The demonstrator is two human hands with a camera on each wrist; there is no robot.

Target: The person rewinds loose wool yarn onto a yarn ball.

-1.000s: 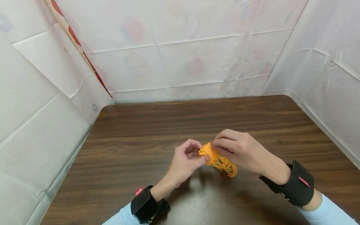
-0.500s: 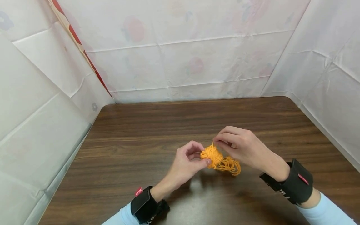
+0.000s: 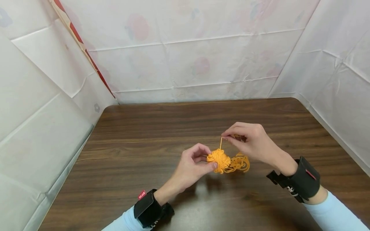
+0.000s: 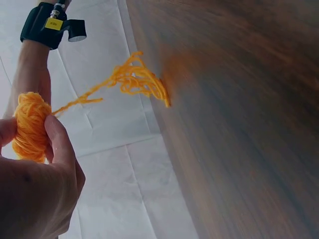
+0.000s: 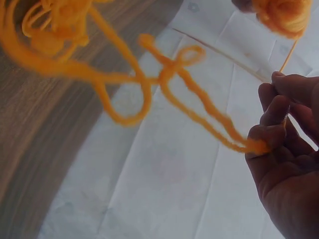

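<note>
The orange yarn ball (image 3: 218, 159) is pinched in the left hand (image 3: 192, 166) above the dark wooden surface (image 3: 138, 154). The right hand (image 3: 251, 144) pinches a taut strand (image 3: 220, 143) just right of it, loose loops (image 3: 240, 163) hanging between. White creased sheeting (image 3: 185, 51) encloses the far, left and right sides.

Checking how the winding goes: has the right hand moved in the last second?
Yes. The right hand, pinching the yarn strand, has lifted away from the yarn ball toward the table's far edge.
</note>
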